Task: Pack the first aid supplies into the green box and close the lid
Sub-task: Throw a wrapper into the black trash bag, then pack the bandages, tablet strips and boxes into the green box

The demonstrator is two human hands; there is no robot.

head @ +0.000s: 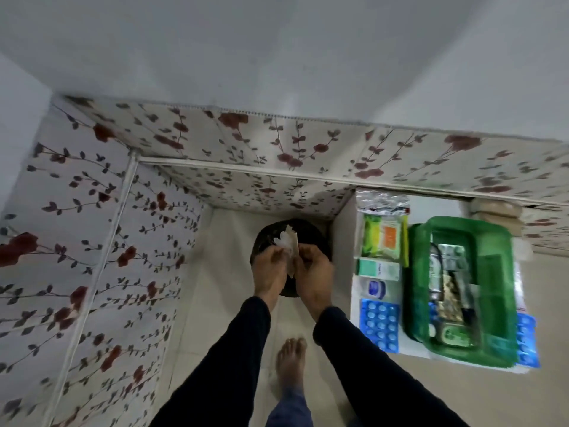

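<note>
The green box (498,306) sits open on a white surface at the right, with pill strips, a tube and a small tin inside. Left of it lie a silver foil pack (382,200), a green and orange sachet (383,235), a teal carton (379,269), a small blue-lidded jar (376,287) and a blue blister strip (381,322). Away from the box, over a dark round bin (308,231) on the floor, my left hand (270,269) and my right hand (314,272) together pinch a crumpled white and tan wrapper (289,245).
Floral-patterned panels stand at the left (77,241) and along the back (277,143). My bare foot (291,359) rests on the pale tiled floor below the hands. Another blue blister strip (527,340) pokes out to the right of the box.
</note>
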